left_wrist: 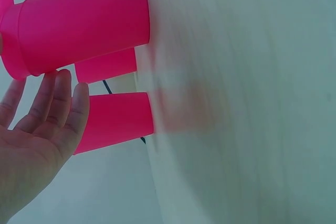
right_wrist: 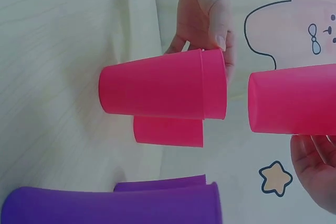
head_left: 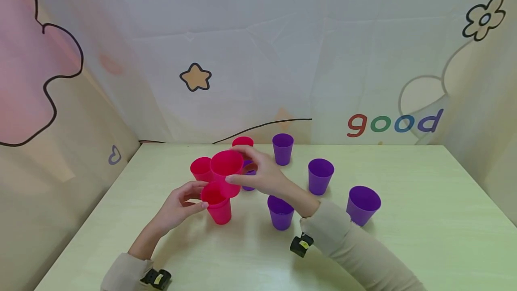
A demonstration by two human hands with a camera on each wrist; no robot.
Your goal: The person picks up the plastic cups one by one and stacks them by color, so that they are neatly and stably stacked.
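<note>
My right hand (head_left: 261,173) holds a pink plastic cup (head_left: 227,163) by its sides, fingers behind and thumb in front. That cup is upright in the air, above and slightly right of a pink cup stack (head_left: 220,214) on the table. Two rims show on the stack in the right wrist view, one cup nested in another. My left hand (head_left: 177,206) holds the stack near its rim, with the thumb in front and the fingers on the far left side. A gap separates the raised cup (right_wrist: 294,99) from the stack (right_wrist: 157,87) in the right wrist view.
Behind the stack stand a pink cup (head_left: 200,169) and, farther back, another pink cup (head_left: 242,140), partly hidden. Several purple cups, including a near one (head_left: 281,215) and a right one (head_left: 363,206), stand upright on the pale table (head_left: 424,237). A printed curtain (head_left: 258,71) closes the back.
</note>
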